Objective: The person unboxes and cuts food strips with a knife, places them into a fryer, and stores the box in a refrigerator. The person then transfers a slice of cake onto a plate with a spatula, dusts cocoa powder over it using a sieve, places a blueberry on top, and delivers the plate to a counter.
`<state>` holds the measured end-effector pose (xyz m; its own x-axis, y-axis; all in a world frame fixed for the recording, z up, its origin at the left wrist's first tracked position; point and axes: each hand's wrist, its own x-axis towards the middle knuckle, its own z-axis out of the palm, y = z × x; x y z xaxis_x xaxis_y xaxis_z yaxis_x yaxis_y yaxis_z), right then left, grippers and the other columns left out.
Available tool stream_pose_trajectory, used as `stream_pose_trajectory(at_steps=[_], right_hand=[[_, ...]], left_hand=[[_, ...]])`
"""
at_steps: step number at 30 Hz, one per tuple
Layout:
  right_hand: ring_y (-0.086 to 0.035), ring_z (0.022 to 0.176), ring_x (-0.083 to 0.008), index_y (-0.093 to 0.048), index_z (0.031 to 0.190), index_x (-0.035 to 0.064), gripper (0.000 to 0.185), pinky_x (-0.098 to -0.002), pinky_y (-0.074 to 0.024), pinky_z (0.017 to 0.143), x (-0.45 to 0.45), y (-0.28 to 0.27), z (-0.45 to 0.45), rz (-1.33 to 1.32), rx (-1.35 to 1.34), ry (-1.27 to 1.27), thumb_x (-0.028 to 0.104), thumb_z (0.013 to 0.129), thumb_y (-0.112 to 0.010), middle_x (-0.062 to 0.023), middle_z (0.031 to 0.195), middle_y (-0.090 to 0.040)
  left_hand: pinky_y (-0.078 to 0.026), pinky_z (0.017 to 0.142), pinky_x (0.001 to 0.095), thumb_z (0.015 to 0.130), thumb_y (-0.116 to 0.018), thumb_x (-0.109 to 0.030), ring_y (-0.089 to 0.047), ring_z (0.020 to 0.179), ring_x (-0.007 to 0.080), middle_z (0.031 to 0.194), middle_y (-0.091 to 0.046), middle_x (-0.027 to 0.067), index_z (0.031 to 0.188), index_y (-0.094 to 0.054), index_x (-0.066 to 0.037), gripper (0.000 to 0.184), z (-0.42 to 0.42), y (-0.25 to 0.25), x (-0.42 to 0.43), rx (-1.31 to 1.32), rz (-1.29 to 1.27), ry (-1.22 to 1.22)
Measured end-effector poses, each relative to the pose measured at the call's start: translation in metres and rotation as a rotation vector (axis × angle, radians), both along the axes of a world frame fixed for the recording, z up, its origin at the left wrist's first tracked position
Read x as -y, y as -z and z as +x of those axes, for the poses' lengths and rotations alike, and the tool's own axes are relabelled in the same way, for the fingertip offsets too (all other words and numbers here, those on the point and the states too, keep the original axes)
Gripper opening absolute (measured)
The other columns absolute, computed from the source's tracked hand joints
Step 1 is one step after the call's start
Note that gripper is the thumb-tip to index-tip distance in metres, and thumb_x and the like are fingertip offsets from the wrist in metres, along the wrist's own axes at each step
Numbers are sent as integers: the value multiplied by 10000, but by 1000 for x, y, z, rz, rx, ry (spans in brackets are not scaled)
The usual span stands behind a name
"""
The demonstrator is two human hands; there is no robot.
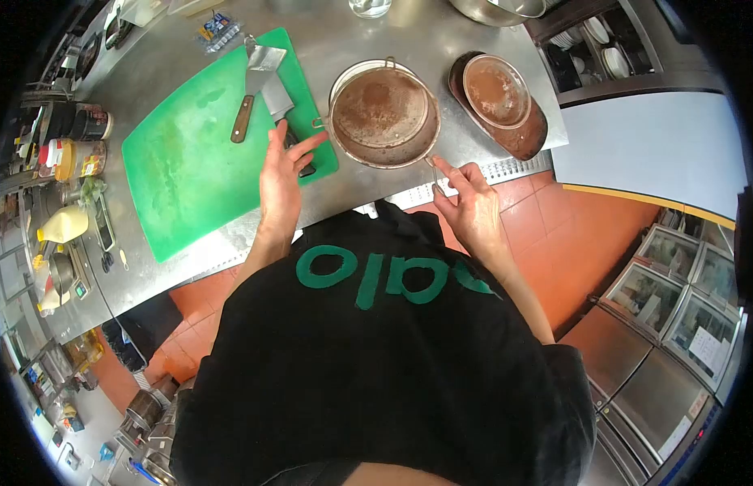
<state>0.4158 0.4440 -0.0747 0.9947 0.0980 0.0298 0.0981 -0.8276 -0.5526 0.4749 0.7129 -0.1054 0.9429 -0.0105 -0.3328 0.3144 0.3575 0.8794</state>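
Observation:
A round metal pan (381,121), stained brown inside, stands on the steel worktop with small loops around its rim. It appears to sit in or over a paler round vessel, whose rim shows at the upper left. My right hand (473,212) pinches the pan's wire loop handle at the lower right between thumb and forefinger. My left hand (281,180) is open with fingers spread, its fingertips close to the pan's left loop. Beneath those fingers lies a dark-handled knife (277,99) on the green cutting board (194,162). A wooden-handled scraper (243,119) lies beside the knife.
Right of the pan, a brown-stained round dish (496,91) rests on a dark oblong tray (529,139). A steel bowl (499,10) and a clear glass (370,6) stand at the back. Jars and bottles (66,224) line the left. Glass-fronted cabinets (648,275) stand at right.

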Motion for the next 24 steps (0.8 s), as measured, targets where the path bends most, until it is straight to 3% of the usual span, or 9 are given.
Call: stream_pose_trajectory(at_steps=[4, 10, 12, 16, 24], right_hand=[[-582, 613, -263, -581, 1196, 214, 487, -402, -499, 567, 1, -2, -3, -49, -17, -12, 135, 728, -692, -87, 832, -524], [-557, 589, -224, -590, 1199, 195, 504, -360, -475, 553, 26, -18, 9, -11, 64, 118, 93, 718, -700, -86, 812, -519], [-522, 555, -184, -596, 1200, 189, 520, -336, -465, 544, 35, -23, 13, -18, 121, 168, 71, 706, -709, -68, 780, -507], [-513, 544, -152, -593, 1207, 189, 540, -312, -465, 538, 48, -34, 20, -65, 198, 179, 58, 699, -716, -49, 764, -504], [-522, 544, -159, -606, 1184, 185, 482, -314, -472, 554, 42, -28, 18, -5, 142, 180, 73, 725, -701, -61, 770, -511]], left_hand=[[-191, 1031, 438, 939, -275, -560, -430, 1213, 262, 1160, -586, 222, 1433, -58, 33, 802, -1, 7, -4, -15, -25, 84], [-169, 1046, 456, 940, -266, -561, -409, 1245, 274, 1197, -561, 234, 1435, -34, 24, 801, 12, -3, 17, 9, -23, 19], [-197, 1054, 439, 932, -292, -582, -392, 1258, 255, 1175, -586, 200, 1431, -8, 37, 844, 21, -4, 24, 56, -46, 39], [-200, 1040, 443, 949, -285, -535, -413, 1248, 279, 1207, -555, 232, 1435, -15, 21, 786, 29, -9, 39, 33, -95, 0], [-256, 1008, 420, 946, -300, -543, -459, 1196, 267, 1201, -561, 220, 1435, -27, 18, 793, 25, -7, 43, -27, -74, -18]])
